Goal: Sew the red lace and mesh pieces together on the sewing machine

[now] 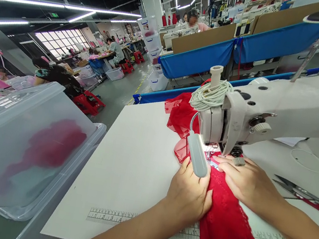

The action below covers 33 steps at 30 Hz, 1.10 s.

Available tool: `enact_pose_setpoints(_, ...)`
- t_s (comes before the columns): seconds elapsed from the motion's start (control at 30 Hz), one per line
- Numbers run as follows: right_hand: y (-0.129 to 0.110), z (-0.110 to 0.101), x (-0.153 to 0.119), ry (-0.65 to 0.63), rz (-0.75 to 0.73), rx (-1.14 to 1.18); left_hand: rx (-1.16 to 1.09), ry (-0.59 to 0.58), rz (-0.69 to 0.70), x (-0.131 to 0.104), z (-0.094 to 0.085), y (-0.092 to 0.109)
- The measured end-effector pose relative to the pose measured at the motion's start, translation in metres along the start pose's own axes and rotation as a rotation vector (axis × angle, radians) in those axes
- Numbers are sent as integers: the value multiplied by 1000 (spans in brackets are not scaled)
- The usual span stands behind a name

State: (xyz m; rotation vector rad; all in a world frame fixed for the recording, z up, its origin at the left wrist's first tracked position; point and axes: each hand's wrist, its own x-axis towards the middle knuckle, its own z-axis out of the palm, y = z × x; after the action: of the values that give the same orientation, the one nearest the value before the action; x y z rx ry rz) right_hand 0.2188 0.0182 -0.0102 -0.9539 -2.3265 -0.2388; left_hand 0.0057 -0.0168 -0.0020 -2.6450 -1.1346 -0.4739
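Red fabric with a lacy, scalloped edge (pixel 228 230) runs from the near table edge up to the needle area of a white sewing machine (pixel 276 103). My left hand (pixel 189 193) is closed on the fabric's left edge, its fingertips partly behind a grey clip-on lamp (pixel 198 155). On the other side, my right hand (pixel 247 180) has its thumb and fingers together at the fabric beside the presser foot (pixel 208 158). Sheer red cloth (pixel 180 115) lies bunched behind the needle. The machine head and lamp hide part of the stitching spot.
Black scissors with red handles (pixel 309 198) lie right of my right hand. A ruler strip (pixel 111 217) marks the white tabletop (pixel 127 163). To the left stands a translucent plastic bin (pixel 18 152) with red cloth inside. Other people sit at work tables farther back.
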Motion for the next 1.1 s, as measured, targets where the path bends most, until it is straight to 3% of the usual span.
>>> enact_pose_setpoints(0.23,3,5,-4,16,21,17,-54,54,-32,0,2,-3)
enact_pose_setpoints(0.37,7,9,-6,142,77,37,-96,137,-189,12,2,-25)
enact_pose_setpoints(0.47,13,14,-6,117,132,61,-68,-20,-312,31,2,-52)
enact_pose_setpoints(0.6,19,26,-11,161,227,88,-62,-178,-300,61,2,-85)
enact_pose_setpoints(0.7,26,35,-14,200,158,64,-88,-296,-312,75,3,-102)
enact_pose_setpoints(0.77,30,37,-13,218,92,47,-62,-338,-434,79,2,-114)
enact_pose_setpoints(0.87,31,31,-7,206,70,48,38,-303,-717,76,-2,-134)
enact_pose_setpoints(0.93,29,25,-3,199,80,28,77,-269,-827,68,-5,-143)
enact_pose_setpoints(1.1,26,21,0,176,72,0,40,-270,-855,37,-6,-138)
